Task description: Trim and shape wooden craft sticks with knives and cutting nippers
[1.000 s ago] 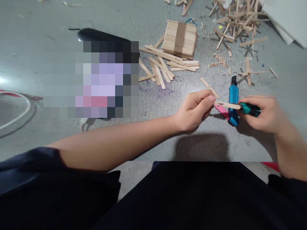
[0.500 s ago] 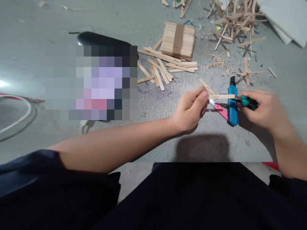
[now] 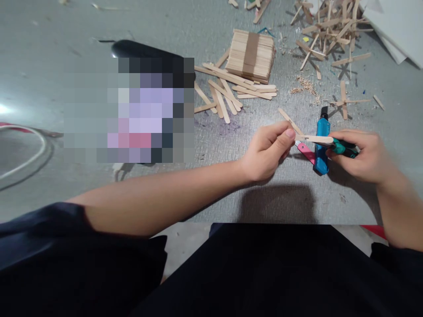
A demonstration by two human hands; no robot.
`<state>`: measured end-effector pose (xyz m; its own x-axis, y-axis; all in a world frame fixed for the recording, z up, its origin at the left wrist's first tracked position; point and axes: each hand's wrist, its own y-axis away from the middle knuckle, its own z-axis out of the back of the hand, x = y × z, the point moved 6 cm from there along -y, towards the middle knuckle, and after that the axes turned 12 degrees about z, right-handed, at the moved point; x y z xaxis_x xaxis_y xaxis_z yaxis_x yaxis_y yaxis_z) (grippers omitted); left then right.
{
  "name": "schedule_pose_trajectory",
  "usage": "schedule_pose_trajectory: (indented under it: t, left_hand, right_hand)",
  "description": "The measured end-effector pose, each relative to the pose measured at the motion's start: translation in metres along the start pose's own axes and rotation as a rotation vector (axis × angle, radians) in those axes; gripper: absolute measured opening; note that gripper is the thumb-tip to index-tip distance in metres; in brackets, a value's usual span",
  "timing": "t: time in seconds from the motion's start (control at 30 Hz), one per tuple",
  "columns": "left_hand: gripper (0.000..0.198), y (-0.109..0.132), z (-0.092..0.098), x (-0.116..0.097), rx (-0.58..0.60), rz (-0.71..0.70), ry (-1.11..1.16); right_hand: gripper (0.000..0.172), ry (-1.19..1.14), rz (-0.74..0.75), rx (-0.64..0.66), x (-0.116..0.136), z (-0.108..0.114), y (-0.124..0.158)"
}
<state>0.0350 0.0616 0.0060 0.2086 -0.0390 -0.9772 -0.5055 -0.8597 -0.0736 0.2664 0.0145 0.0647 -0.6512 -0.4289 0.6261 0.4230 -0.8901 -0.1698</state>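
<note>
My left hand [image 3: 271, 147] pinches a wooden craft stick [image 3: 313, 138] between thumb and fingers. The stick lies level, with a small slot cut near its middle. My right hand [image 3: 366, 155] is closed round pliers with green and black handles [image 3: 344, 147]. Their jaws are at the stick's right end and are mostly hidden by it. Beneath the stick, a blue utility knife [image 3: 322, 149] lies on the table, across a pink craft knife [image 3: 306, 152]. Another slotted craft stick [image 3: 286, 116] lies just beyond my left fingers.
A banded stack of craft sticks [image 3: 238, 55] stands at the back, with loose sticks [image 3: 220, 94] beside it. Crossed stick pieces [image 3: 337, 31] are heaped at the back right near white sheets [image 3: 396, 26]. Wood shavings [image 3: 307, 86] lie between. A dark object [image 3: 145, 49] is partly blurred out.
The stick's right end has shifted right and now covers more of the pliers' jaws. My left hand has moved slightly right. The whole view has shifted a little.
</note>
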Motion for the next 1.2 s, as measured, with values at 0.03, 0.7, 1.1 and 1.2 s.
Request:
schedule_pose_trajectory:
  t: [0.03, 0.7, 1.1, 1.2]
  left_hand:
    - [0.064, 0.0004, -0.0001, -0.0006, 0.003, -0.001, -0.005]
    - [0.07, 0.0016, -0.002, -0.0009, 0.078, 0.043, -0.169]
    - [0.063, 0.0038, -0.0023, -0.0063, 0.059, -0.034, -0.293]
    - [0.063, 0.0037, -0.0023, -0.0056, 0.046, -0.037, -0.303]
  right_hand:
    - [0.015, -0.005, -0.001, 0.003, 0.0005, -0.0004, 0.0003]
    - [0.015, -0.083, 0.001, 0.119, 0.0013, -0.0052, -0.0021]
    - [0.015, 0.004, 0.007, 0.127, 0.0022, -0.0055, 0.0017]
    - [0.013, 0.019, -0.013, 0.118, -0.0003, -0.0059, 0.0044]
